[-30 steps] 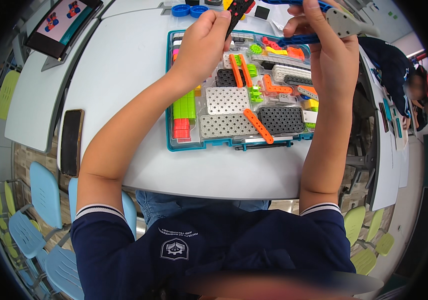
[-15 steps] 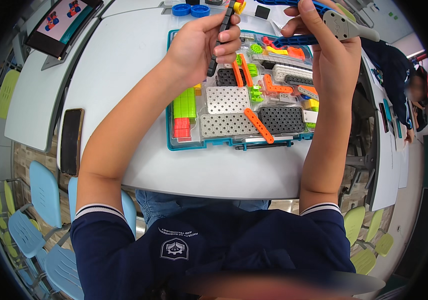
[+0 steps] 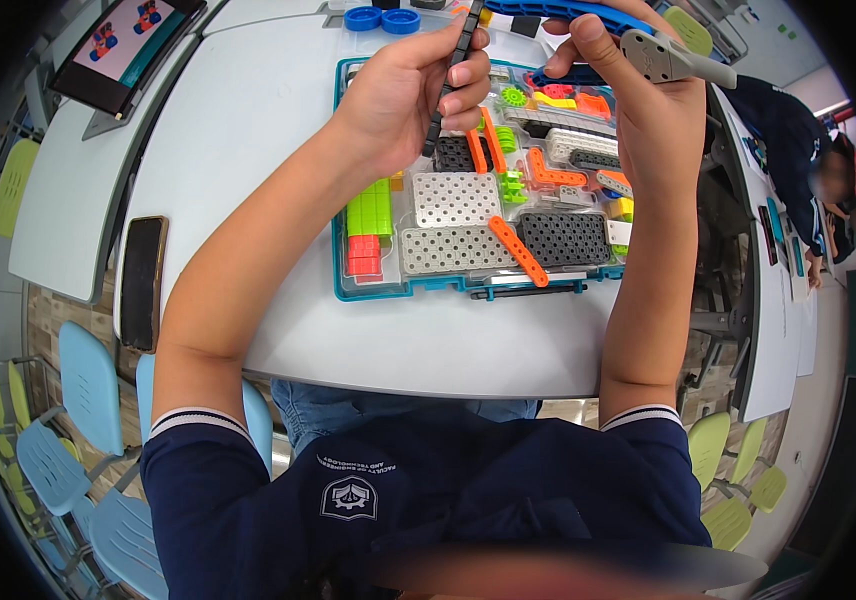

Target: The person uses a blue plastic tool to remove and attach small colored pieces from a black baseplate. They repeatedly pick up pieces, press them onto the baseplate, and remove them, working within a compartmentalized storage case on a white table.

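Observation:
At the far edge of the table my left hand [image 3: 403, 95] is closed around a narrow black toothed bar [image 3: 435, 130], tilted with its upper end away from me. Its upper tip almost reaches the frame's top edge, near a small yellow piece [image 3: 485, 17]. To its right, my right hand [image 3: 658, 125] grips a plier-like tool [image 3: 646, 57] with a grey head and two long blue arms spread apart. The blue arms point left toward the bar. Below both hands lies a teal-rimmed kit tray [image 3: 342, 270] of plastic building parts.
Green and red blocks [image 3: 368, 215], perforated plates [image 3: 456, 199] and an orange beam [image 3: 518, 252] lie in the tray. Two blue rings [image 3: 363, 19] sit behind it. A phone [image 3: 144, 285] and a tablet [image 3: 128, 50] are to the left. Another person [image 3: 783, 150] leans over a table at right.
My right hand has moved a little left with the tool, bringing its blue arms closer to the bar. My left hand has shifted slightly right, and the bar with it.

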{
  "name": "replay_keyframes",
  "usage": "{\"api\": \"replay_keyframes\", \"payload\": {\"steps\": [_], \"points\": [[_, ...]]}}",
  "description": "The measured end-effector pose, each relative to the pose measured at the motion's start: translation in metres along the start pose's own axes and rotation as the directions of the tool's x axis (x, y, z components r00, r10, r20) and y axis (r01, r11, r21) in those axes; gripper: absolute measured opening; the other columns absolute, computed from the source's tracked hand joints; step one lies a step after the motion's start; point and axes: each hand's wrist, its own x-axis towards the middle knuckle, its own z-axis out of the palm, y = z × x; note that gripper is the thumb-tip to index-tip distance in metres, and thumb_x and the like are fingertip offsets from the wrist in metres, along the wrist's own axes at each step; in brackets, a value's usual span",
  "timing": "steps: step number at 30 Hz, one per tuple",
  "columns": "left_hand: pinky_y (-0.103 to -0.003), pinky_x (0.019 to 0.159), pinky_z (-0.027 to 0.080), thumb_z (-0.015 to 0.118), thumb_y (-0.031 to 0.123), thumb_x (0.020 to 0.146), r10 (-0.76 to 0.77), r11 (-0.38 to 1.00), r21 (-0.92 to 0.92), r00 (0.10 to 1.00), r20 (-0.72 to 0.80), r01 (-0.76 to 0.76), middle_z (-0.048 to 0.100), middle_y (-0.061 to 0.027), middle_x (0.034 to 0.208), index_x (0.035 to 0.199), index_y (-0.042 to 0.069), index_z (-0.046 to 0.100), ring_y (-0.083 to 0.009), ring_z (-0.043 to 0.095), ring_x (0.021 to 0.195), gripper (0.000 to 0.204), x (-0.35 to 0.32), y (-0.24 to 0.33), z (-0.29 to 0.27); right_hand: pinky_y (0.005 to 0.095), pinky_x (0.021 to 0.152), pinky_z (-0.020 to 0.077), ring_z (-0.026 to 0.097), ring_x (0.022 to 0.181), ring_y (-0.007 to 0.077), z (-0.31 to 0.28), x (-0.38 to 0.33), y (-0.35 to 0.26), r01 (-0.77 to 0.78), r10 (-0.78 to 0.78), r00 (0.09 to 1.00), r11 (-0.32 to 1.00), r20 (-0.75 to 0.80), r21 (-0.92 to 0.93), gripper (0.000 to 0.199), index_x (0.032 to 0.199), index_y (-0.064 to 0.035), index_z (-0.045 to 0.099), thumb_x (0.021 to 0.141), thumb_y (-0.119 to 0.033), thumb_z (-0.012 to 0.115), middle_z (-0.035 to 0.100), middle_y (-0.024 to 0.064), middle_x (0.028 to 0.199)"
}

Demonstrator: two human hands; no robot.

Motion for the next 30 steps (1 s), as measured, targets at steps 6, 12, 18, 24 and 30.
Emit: {"api": "replay_keyframes", "payload": {"steps": [6, 12, 18, 24, 30], "points": [[-0.021, 0.051, 0.034, 0.042, 0.032, 0.109, 0.017, 0.999, 0.045, 0.997, -0.073, -0.014, 0.040, 0.0054, 0.070, 0.106, 0.007, 0.051, -0.0050, 0.036, 0.056, 0.026, -0.002, 0.001, 0.009, 0.0272, 0.068, 0.0551, 0.067, 0.074, 0.0167, -0.003, 0.004, 0.001, -0.069, 0.069, 0.998, 0.998, -0.012, 0.009, 0.024, 0.115, 0.0062, 0.064, 0.094, -0.004, 0.068, 0.069, 0.0135, 0.092], [-0.022, 0.050, 0.036, 0.042, 0.032, 0.109, 0.036, 0.995, 0.099, 0.996, -0.082, -0.028, 0.042, 0.0048, 0.070, 0.106, 0.006, 0.050, -0.0054, 0.038, 0.056, 0.027, -0.003, 0.000, 0.011, 0.0275, 0.060, 0.0545, 0.065, 0.065, 0.0169, -0.011, 0.007, 0.001, -0.166, 0.166, 0.986, 0.986, -0.022, 0.019, 0.022, 0.114, 0.0077, 0.064, 0.093, 0.002, 0.066, 0.069, 0.0154, 0.091], [-0.022, 0.049, 0.036, 0.045, 0.030, 0.108, 0.057, 0.994, 0.097, 0.995, -0.077, -0.049, 0.043, 0.0043, 0.070, 0.106, 0.005, 0.051, -0.0056, 0.039, 0.056, 0.026, -0.003, -0.002, 0.009, 0.0244, 0.055, 0.0523, 0.061, 0.059, 0.0136, -0.013, 0.008, 0.006, -0.173, 0.173, 0.985, 0.985, 0.004, 0.000, 0.020, 0.110, 0.0075, 0.066, 0.091, 0.006, 0.066, 0.069, 0.0130, 0.083], [-0.021, 0.050, 0.035, 0.047, 0.030, 0.108, 0.058, 0.990, 0.136, 0.991, -0.120, -0.042, 0.043, 0.0046, 0.070, 0.105, 0.005, 0.052, -0.0051, 0.039, 0.055, 0.026, -0.003, -0.003, 0.007, 0.0219, 0.052, 0.0504, 0.060, 0.057, 0.0111, -0.011, 0.008, 0.008, -0.177, 0.177, 0.984, 0.984, 0.024, -0.006, 0.019, 0.108, 0.0062, 0.068, 0.089, 0.006, 0.067, 0.068, 0.0104, 0.082], [-0.022, 0.050, 0.035, 0.046, 0.034, 0.108, 0.011, 0.967, 0.253, 0.987, -0.161, 0.031, 0.042, 0.0057, 0.069, 0.104, 0.007, 0.053, -0.0042, 0.039, 0.054, 0.028, -0.001, -0.002, 0.005, 0.0222, 0.051, 0.0496, 0.060, 0.057, 0.0118, -0.013, 0.009, 0.000, -0.243, 0.243, 0.970, 0.969, -0.008, -0.038, 0.017, 0.107, 0.0067, 0.068, 0.090, 0.006, 0.067, 0.068, 0.0120, 0.085]]}}
